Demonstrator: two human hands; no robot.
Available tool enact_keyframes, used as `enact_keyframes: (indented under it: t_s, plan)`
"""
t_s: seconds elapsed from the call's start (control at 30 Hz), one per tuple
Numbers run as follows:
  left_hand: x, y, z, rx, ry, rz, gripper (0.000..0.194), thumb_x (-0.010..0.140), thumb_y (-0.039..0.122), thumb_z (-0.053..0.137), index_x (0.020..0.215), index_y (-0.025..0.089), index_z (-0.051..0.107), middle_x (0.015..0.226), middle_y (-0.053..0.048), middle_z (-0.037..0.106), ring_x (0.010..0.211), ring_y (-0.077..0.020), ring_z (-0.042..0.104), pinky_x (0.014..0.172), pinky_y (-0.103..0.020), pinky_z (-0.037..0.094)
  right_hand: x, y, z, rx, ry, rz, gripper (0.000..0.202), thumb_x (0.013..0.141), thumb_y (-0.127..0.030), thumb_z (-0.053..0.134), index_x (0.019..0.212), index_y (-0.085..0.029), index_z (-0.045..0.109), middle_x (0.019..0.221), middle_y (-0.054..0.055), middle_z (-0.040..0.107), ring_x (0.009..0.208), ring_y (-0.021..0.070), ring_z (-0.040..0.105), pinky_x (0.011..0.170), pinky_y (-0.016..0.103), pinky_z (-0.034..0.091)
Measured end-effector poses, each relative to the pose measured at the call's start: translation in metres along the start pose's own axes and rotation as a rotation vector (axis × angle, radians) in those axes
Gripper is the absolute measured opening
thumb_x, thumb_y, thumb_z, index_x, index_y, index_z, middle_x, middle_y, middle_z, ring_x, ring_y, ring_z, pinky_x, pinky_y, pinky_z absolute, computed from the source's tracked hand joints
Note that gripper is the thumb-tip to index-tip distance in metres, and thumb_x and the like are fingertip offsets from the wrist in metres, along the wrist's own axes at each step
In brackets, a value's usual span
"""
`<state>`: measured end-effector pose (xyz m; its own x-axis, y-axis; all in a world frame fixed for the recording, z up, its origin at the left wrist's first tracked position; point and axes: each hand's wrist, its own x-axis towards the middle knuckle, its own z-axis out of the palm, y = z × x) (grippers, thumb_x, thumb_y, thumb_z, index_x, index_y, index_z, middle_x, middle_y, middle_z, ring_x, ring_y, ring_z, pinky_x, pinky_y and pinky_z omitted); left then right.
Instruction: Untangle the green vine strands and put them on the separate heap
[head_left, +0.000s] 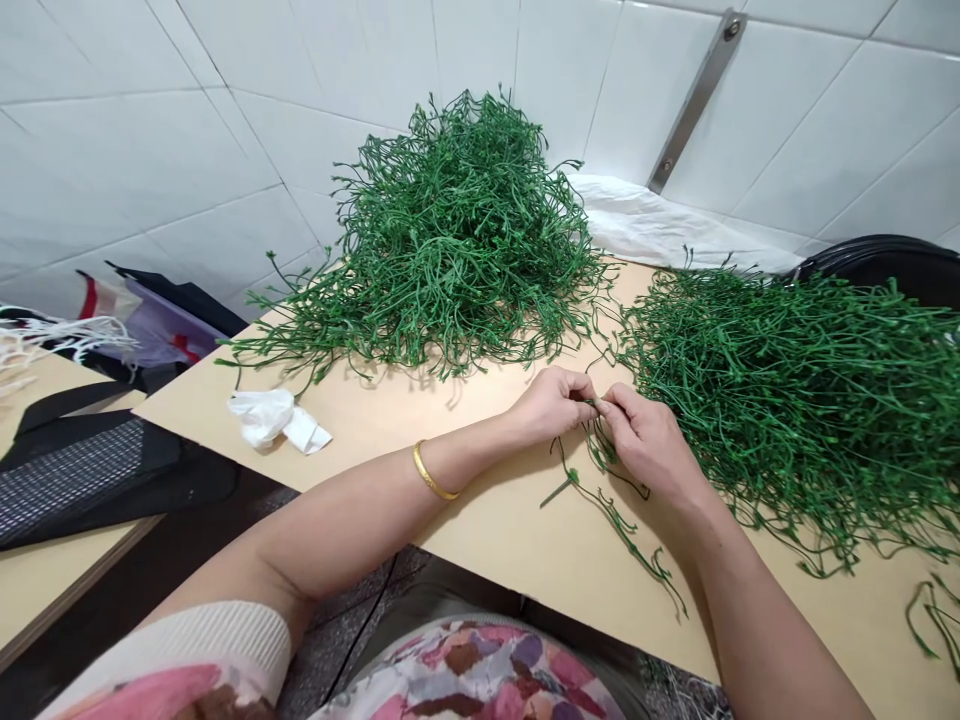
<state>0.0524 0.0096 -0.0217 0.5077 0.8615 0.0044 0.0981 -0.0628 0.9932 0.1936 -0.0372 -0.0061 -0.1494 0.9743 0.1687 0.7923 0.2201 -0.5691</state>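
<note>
My left hand [556, 402] and my right hand [645, 435] meet over the table, fingertips pinched together. Between them they grip a thin green artificial plant stem [598, 440], whose lower part hangs below the fingers; the exact joint at the fingertips is hidden. Just under the hands, a loose green stem piece [626, 530] lies on the tabletop. A large heap of green stems [465, 240] rises behind my left hand. To the right of my right hand spreads a second pile of stems [810, 390].
The pale wooden table [480, 500] ends in front of my body. On its left lies a crumpled white tissue [277, 418]. A white plastic sheet [652, 220] and a black round object [885, 260] sit behind the piles. A metal bracket [696, 100] is fixed to the tiled wall.
</note>
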Motion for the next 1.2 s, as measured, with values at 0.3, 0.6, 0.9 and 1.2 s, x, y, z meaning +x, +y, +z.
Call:
enact_keyframes:
  t_s: [0.3, 0.6, 0.9, 1.2]
  plan:
    - [-0.002, 0.020, -0.020, -0.260, -0.387, -0.188, 0.005, 0.050, 0.012, 0.061, 0.055, 0.013, 0.060, 0.044, 0.004, 0.045, 0.043, -0.0043, 0.028, 0.044, -0.022, 0.016, -0.004, 0.009, -0.013, 0.852, -0.364, 0.023, 0.031, 0.078, -0.042, 0.053, 0.061, -0.018, 0.044, 0.052, -0.006, 0.031, 0.045, 0.0064, 0.023, 0.043, 0.022, 0.016]
    - [-0.001, 0.006, -0.014, -0.592, -0.432, -0.201, 0.005, 0.046, 0.013, 0.055, 0.051, 0.012, 0.054, 0.049, -0.001, 0.050, 0.039, -0.0042, 0.032, 0.038, -0.019, 0.018, -0.012, -0.003, -0.019, 1.207, -0.196, -0.097, 0.038, 0.074, -0.047, 0.053, 0.053, -0.020, 0.037, 0.043, -0.009, 0.020, 0.035, 0.0054, 0.022, 0.045, 0.027, 0.029]
    - [0.009, 0.005, -0.013, -0.580, -0.097, -0.270, 0.005, 0.064, 0.009, 0.058, 0.066, 0.010, 0.053, 0.056, -0.001, 0.053, 0.038, -0.0034, 0.040, 0.039, -0.018, 0.030, 0.003, 0.012, -0.004, 0.665, 0.231, 0.152, 0.021, 0.072, -0.036, 0.062, 0.066, -0.017, 0.054, 0.054, -0.005, 0.040, 0.048, 0.0062, 0.032, 0.045, 0.021, 0.026]
    - [0.005, -0.003, -0.005, -0.447, -0.046, -0.102, 0.008, 0.071, 0.012, 0.056, 0.072, 0.014, 0.048, 0.051, 0.004, 0.051, 0.037, -0.0038, 0.042, 0.038, -0.016, 0.032, 0.000, 0.000, 0.013, 0.460, 0.153, 0.189, 0.023, 0.071, -0.034, 0.059, 0.086, -0.016, 0.062, 0.079, 0.003, 0.064, 0.062, 0.0120, 0.055, 0.059, 0.025, 0.041]
